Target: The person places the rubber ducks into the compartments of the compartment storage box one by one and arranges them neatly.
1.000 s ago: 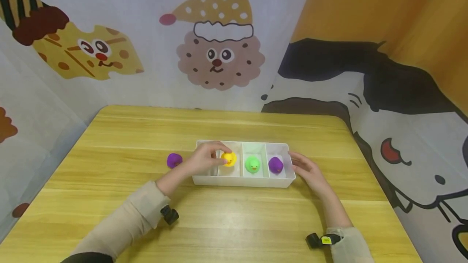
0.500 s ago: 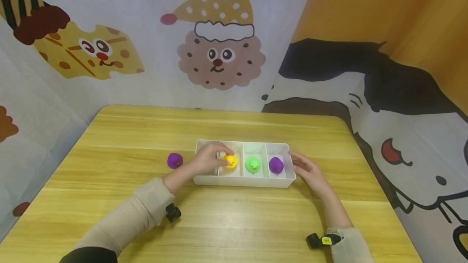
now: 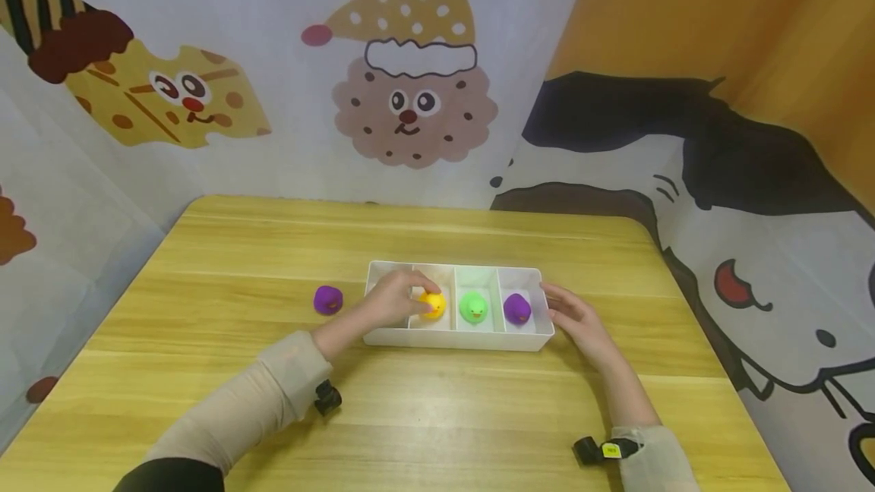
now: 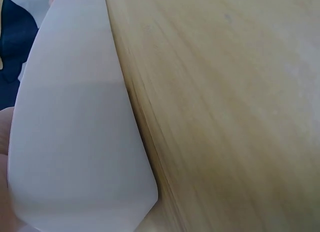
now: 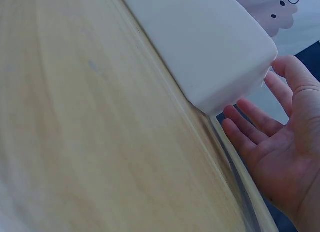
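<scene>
A white divided box [image 3: 458, 339] stands on the table, its outer wall filling much of both wrist views. Between thumb and fingers, my left hand [image 3: 392, 299] pinches a yellow rubber duck [image 3: 435, 305] inside the second compartment from the left. Only a sliver of that hand shows in the left wrist view. The adjoining compartment holds a green rubber duck [image 3: 474, 307], and the rightmost one a purple rubber duck [image 3: 517, 310]. With loosely extended fingers, my right hand [image 3: 581, 329] touches the box's right end; the right wrist view shows those fingertips against the corner.
A second purple duck [image 3: 328, 300] sits on the wooden table [image 3: 437, 416], left of the box. Behind the table hangs a curtain [image 3: 273, 165] printed with cartoon figures. My left forearm covers part of the box's leftmost compartment.
My left hand has shifted slightly right and down with the yellow duck, deeper into its compartment. The right hand and the box look practically unmoved.
</scene>
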`<state>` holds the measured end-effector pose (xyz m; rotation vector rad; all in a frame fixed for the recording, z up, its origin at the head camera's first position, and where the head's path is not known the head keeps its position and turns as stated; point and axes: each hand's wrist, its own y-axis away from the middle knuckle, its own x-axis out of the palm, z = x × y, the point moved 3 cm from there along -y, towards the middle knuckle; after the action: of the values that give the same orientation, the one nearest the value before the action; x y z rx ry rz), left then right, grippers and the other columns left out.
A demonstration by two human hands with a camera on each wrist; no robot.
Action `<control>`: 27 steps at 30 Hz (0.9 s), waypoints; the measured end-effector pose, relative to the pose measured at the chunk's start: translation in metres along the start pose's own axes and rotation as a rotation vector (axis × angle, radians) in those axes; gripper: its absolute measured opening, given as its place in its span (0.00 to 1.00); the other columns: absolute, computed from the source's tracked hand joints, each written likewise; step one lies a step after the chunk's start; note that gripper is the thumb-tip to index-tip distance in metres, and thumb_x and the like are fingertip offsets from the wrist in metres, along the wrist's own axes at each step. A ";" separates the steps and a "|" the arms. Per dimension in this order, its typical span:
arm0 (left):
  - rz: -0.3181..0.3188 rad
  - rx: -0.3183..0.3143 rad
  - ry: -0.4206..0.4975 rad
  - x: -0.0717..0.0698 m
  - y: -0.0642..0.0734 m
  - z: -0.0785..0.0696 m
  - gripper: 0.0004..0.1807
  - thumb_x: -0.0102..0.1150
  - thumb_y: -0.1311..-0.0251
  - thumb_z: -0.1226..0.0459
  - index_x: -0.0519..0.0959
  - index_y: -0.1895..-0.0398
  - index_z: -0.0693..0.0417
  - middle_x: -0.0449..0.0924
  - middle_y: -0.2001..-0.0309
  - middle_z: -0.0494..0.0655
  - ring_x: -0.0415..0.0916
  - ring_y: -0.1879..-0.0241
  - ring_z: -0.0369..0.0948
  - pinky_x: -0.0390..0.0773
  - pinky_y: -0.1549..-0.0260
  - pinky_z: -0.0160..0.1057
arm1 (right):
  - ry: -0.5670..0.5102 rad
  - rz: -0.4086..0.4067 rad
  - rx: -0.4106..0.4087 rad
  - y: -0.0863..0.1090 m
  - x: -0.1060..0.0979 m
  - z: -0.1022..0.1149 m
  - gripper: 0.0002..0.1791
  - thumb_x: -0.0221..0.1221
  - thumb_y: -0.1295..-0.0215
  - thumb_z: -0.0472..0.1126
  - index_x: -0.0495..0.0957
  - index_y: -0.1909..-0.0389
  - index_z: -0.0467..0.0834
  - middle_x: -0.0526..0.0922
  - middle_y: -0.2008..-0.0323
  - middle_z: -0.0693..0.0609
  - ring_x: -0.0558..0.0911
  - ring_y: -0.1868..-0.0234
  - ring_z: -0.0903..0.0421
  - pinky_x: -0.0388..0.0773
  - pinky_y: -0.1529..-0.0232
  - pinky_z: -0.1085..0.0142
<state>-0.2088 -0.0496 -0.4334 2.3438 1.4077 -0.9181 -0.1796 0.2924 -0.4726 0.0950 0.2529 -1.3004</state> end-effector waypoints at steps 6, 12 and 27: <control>0.003 -0.016 -0.050 0.002 -0.001 -0.004 0.14 0.71 0.50 0.69 0.84 0.58 0.55 0.83 0.56 0.46 0.76 0.51 0.47 0.72 0.47 0.47 | 0.002 -0.003 0.007 0.001 -0.001 0.000 0.28 0.56 0.31 0.39 0.63 0.33 0.37 0.62 0.33 0.37 0.73 0.43 0.63 0.69 0.45 0.71; 0.032 -0.087 -0.115 0.004 -0.004 -0.005 0.13 0.72 0.50 0.67 0.85 0.60 0.52 0.83 0.56 0.42 0.75 0.49 0.45 0.71 0.46 0.45 | 0.006 -0.007 0.009 0.001 -0.001 0.000 0.28 0.57 0.32 0.40 0.64 0.33 0.37 0.64 0.34 0.38 0.73 0.43 0.63 0.68 0.45 0.71; -0.001 -0.102 -0.092 -0.005 0.005 -0.009 0.15 0.72 0.51 0.65 0.84 0.57 0.53 0.82 0.55 0.42 0.75 0.50 0.46 0.72 0.48 0.47 | 0.025 -0.005 0.018 -0.001 -0.001 0.000 0.26 0.55 0.31 0.35 0.63 0.33 0.36 0.64 0.34 0.37 0.73 0.44 0.63 0.68 0.45 0.72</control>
<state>-0.2026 -0.0511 -0.4237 2.1982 1.3859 -0.9193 -0.1806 0.2931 -0.4727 0.1264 0.2631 -1.3070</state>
